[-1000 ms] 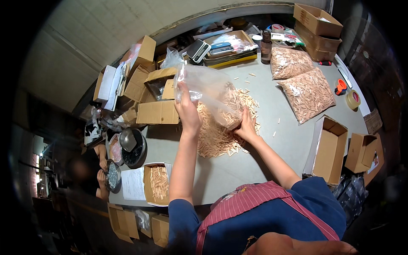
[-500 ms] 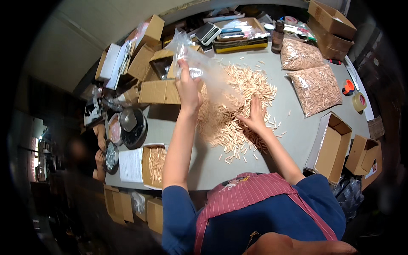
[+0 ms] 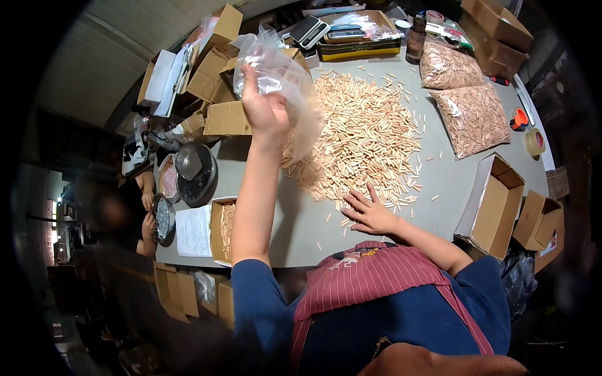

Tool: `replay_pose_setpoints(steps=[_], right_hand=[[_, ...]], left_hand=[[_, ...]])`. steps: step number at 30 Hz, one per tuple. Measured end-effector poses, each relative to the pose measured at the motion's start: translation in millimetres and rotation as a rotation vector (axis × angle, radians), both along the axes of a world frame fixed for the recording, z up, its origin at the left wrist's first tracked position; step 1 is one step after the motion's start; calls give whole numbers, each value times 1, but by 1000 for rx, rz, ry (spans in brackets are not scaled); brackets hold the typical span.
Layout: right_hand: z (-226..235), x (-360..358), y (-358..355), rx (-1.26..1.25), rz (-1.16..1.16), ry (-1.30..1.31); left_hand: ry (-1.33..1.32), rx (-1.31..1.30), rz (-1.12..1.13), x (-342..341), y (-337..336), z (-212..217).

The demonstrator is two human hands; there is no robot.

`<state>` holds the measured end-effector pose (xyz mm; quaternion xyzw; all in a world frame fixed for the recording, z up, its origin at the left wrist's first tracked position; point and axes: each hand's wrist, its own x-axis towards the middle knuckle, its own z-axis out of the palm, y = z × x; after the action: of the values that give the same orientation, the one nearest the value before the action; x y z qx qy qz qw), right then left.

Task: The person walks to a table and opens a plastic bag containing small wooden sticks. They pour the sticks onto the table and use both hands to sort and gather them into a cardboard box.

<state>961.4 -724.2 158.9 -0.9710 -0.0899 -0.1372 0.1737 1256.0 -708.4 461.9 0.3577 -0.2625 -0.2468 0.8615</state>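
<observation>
A wide heap of short wooden dowels (image 3: 360,125) lies on the grey table (image 3: 439,188). Raised over the heap's left side, my left hand (image 3: 266,113) grips a clear plastic bag (image 3: 251,66). Its far fingers are partly covered by the film, which hangs down to the right over some dowels. My right hand (image 3: 371,215) rests at the near edge of the heap with its fingers spread, touching a few dowels and holding nothing. Several loose dowels are scattered around the heap.
Two filled bags of dowels (image 3: 471,119) lie at the far right, near a tape roll (image 3: 534,143). An open cardboard box (image 3: 492,207) stands at right. On the left are a dowel box (image 3: 221,241), papers (image 3: 193,230), a scale (image 3: 195,175) and another person's hands (image 3: 148,222).
My left hand has lifted the bag left and away from the heap, uncovering more dowels. My right hand has drawn back toward me, from on the heap to its near edge.
</observation>
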Motion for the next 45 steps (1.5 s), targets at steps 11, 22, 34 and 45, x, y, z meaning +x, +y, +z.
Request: replay_pose_setpoints(steps=[11, 22, 34, 45], right_hand=[[4, 88, 119, -46, 818, -250], [-18, 132, 50, -155, 278, -59], [31, 173, 37, 1501, -90, 302], [65, 155, 113, 1930, 314, 1107]], left_hand=[[164, 30, 30, 14, 32, -15], [350, -30, 7, 5, 137, -18], [717, -281, 15, -68, 247, -115], [630, 150, 471, -201, 323, -248]])
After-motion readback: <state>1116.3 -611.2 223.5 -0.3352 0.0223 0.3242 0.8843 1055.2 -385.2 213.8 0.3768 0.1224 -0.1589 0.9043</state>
